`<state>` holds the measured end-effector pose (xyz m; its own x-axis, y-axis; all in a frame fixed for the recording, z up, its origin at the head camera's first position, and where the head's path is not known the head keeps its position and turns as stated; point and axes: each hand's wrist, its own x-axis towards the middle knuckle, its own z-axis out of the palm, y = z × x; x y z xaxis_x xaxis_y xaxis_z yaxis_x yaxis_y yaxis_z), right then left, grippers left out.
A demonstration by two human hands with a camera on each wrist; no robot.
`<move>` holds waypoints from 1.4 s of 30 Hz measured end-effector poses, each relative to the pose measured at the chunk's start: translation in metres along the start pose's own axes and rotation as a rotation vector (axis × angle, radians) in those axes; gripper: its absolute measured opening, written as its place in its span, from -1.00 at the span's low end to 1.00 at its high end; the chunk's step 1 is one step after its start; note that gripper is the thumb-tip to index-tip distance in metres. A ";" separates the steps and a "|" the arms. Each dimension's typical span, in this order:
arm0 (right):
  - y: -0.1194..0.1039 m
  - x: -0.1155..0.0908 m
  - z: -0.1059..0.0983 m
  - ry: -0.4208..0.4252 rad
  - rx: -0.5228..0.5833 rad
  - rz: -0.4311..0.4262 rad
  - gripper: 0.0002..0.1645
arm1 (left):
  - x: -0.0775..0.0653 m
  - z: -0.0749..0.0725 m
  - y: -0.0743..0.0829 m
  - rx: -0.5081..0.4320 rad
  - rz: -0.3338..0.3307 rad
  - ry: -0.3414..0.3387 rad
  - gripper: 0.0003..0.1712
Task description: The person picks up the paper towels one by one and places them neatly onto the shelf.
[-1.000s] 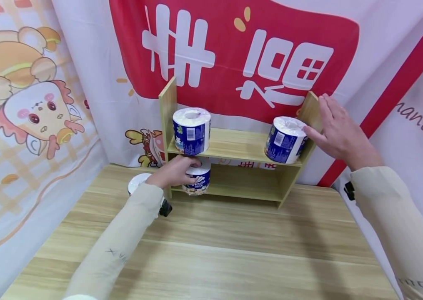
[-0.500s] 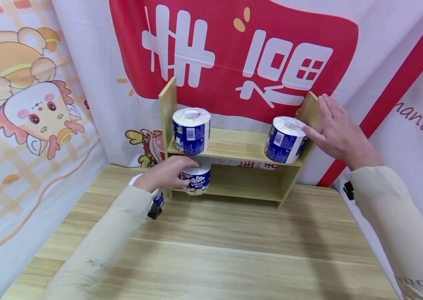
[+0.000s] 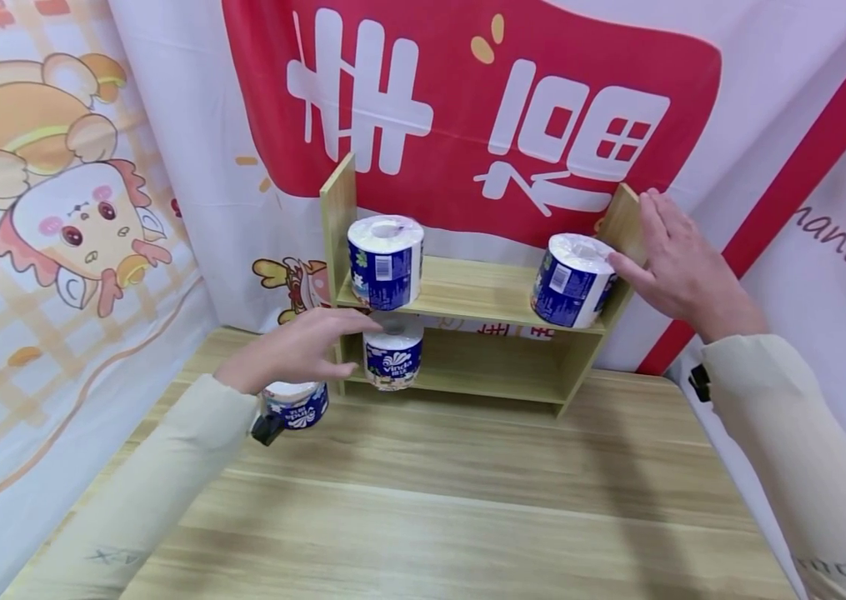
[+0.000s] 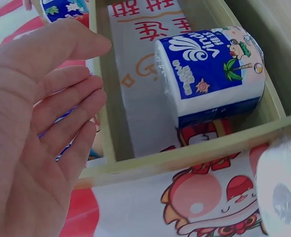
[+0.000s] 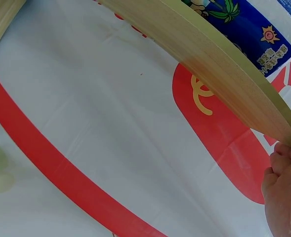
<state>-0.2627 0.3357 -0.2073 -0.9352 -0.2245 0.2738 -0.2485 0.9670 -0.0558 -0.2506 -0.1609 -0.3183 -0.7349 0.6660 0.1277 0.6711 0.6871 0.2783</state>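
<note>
My left hand (image 3: 295, 350) hovers with loosely bent fingers just left of a toilet roll (image 3: 392, 360) on the lower shelf. In the left wrist view nothing lies between its thumb and fingers, and that roll (image 4: 209, 74) stands inside the frame apart from them. My right hand (image 3: 685, 262) rests against the right side panel (image 3: 622, 223) of the small wooden shelf (image 3: 478, 287), fingers straight along it and thumb beside the upper right toilet roll (image 3: 571, 283). Its fingertips meet the panel's end in the right wrist view. Another toilet roll (image 3: 383, 271) stands at the upper left.
One more toilet roll (image 3: 298, 408) stands on the wooden table (image 3: 460, 500) left of the shelf, partly hidden under my left wrist. Behind the shelf hangs a printed cloth (image 3: 460, 108) in red and white. A cartoon-print cloth (image 3: 77, 350) borders the table's left.
My left hand has let go of the lower-shelf toilet roll and drawn back left, uncovering its label and more of the table roll. The right hand has stayed at the side panel.
</note>
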 end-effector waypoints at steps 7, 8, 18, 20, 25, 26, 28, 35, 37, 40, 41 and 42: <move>0.001 0.000 0.000 0.003 0.006 -0.003 0.23 | -0.020 -0.017 0.003 0.072 0.036 0.021 -0.29; 0.002 0.000 0.000 0.003 0.008 -0.003 0.24 | -0.023 -0.019 0.003 0.075 0.030 0.020 -0.29; 0.001 0.000 -0.001 0.005 0.014 -0.011 0.24 | -0.052 -0.032 -0.008 0.091 -0.049 0.010 -0.25; 0.001 0.000 -0.001 0.007 0.015 -0.014 0.24 | -0.058 -0.032 -0.011 0.096 -0.050 0.024 -0.25; 0.001 0.000 -0.001 0.008 0.014 -0.014 0.23 | -0.070 -0.031 -0.018 0.100 -0.064 0.037 -0.23; 0.001 0.000 -0.001 0.007 0.014 -0.014 0.23 | -0.072 -0.030 -0.019 0.096 -0.069 0.036 -0.23; 0.001 0.000 -0.001 0.008 0.014 -0.015 0.23 | -0.076 -0.026 -0.022 0.091 -0.081 0.032 -0.24; 0.001 0.000 -0.001 0.005 0.013 -0.007 0.23 | -0.084 -0.006 -0.036 0.101 -0.055 0.070 -0.25; 0.001 0.000 0.000 0.006 0.012 -0.005 0.23 | -0.086 0.000 -0.040 0.095 -0.056 0.075 -0.24; 0.001 0.000 0.000 0.007 0.013 -0.006 0.23 | -0.089 0.009 -0.046 0.087 -0.067 0.075 -0.26; 0.001 0.000 0.000 0.006 0.013 -0.006 0.23 | -0.090 0.011 -0.047 0.083 -0.074 0.072 -0.25; 0.001 0.000 0.000 0.007 0.013 -0.007 0.23 | -0.091 0.013 -0.049 0.082 -0.080 0.071 -0.25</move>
<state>-0.2624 0.3364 -0.2072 -0.9318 -0.2302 0.2806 -0.2581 0.9638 -0.0663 -0.2153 -0.2509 -0.3562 -0.7894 0.5882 0.1757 0.6138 0.7606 0.2116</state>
